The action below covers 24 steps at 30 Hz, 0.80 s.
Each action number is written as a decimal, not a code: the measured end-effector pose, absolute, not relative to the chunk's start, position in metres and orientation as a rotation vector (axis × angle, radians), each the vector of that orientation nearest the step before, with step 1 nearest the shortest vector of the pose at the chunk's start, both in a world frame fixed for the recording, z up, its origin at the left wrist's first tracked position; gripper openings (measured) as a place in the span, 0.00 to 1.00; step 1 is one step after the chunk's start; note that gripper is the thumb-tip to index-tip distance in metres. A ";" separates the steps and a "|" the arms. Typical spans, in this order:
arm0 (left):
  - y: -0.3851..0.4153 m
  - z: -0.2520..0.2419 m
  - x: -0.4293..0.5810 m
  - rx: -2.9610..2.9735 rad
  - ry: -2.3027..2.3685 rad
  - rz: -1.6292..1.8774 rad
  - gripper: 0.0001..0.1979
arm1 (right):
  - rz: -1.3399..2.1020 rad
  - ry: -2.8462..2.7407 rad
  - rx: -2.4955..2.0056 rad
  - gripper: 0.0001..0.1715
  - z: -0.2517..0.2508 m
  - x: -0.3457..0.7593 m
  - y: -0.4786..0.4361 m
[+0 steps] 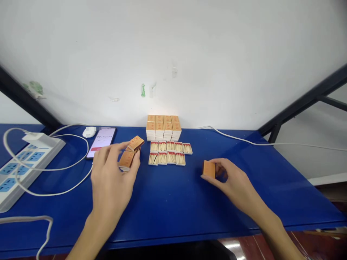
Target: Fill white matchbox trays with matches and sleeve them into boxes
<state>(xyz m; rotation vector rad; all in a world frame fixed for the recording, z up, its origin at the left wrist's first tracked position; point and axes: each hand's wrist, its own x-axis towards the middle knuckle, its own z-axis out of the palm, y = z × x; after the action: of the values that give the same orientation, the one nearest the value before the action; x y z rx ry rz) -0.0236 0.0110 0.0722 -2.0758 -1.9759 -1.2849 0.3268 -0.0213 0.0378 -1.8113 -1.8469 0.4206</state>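
Note:
My left hand (112, 177) is closed around a few orange matchboxes (127, 159), left of the open trays. One of them, an upper matchbox (135, 143), sits tilted between fingers and thumb. On the right, my right hand (230, 177) pinches a single orange matchbox cover (209, 169) between thumb and fingers; whether a tray is inside cannot be seen. Between the hands lie two rows of open matchbox trays (163, 158), filled with red-tipped matches. Directly behind them stands a block of stacked orange matchboxes (163, 126) near the wall.
The blue table (173, 206) meets a white wall (206, 54). At left are a phone (101, 139) showing a timer, a white earbud case (89, 132), a power strip (27, 162) and loose white cables (51, 195). Another cable (244, 141) runs along the right.

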 end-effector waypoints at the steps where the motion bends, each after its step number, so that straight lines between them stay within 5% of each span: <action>1: 0.022 0.073 -0.025 -2.069 -1.967 -1.222 0.21 | 0.414 -1.859 -1.850 0.32 0.031 0.336 -0.015; 7: 0.057 0.065 -0.025 -2.110 -1.934 -0.986 0.18 | 0.331 -1.842 -1.910 0.40 0.020 0.353 0.001; 15: 0.050 0.075 -0.024 -2.199 -1.771 -1.096 0.17 | 0.129 -2.086 -1.646 0.13 0.042 0.289 0.013; 24: -0.045 0.032 -0.010 -2.907 -1.546 -1.020 0.13 | 0.152 -2.200 -1.588 0.11 0.024 0.256 0.009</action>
<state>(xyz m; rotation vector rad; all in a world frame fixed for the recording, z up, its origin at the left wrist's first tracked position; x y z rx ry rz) -0.0096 -0.0451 0.0317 -2.9071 -1.5458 -1.0196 0.2563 0.0088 0.0242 -1.5878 -2.1998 0.1524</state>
